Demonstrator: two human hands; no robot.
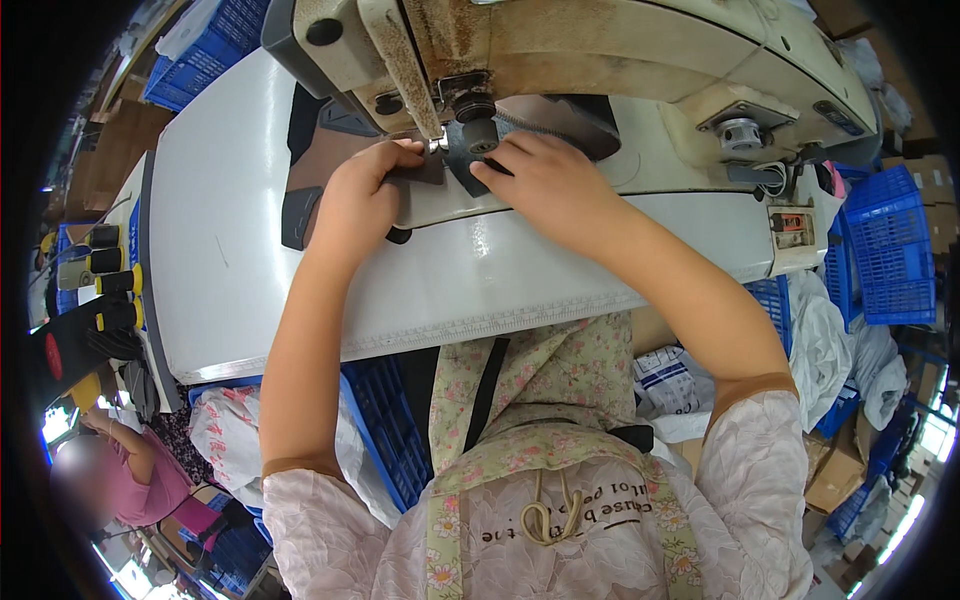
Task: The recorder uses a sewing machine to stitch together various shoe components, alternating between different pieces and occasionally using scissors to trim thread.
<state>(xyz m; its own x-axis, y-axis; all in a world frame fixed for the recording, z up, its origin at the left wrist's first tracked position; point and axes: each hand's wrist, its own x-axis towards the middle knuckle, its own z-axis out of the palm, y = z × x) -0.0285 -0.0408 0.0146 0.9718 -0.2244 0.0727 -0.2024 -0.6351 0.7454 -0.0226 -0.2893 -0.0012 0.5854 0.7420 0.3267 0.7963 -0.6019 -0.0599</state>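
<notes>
An industrial sewing machine (590, 70) stands across the far side of the white table. Under its needle area lies a dark grey piece of shoe-upper-like material (462, 168), joined to brown and black panels (305, 170) spread to the left. My left hand (365, 190) is closed, its fingertips gripping the brown edge of this piece just left of the presser foot (437, 144). From the right, my right hand (550, 185) pinches the grey part with bent thumb and fingers, close to the round roller (480, 135). The machine head partly hides the work.
A printed ruler strip (500, 323) runs along the table's near edge. Thread spools (115, 285) stand at the left. Blue crates (890, 245) and white bags (820, 320) fill the right side. Another person (150, 470) sits at the lower left.
</notes>
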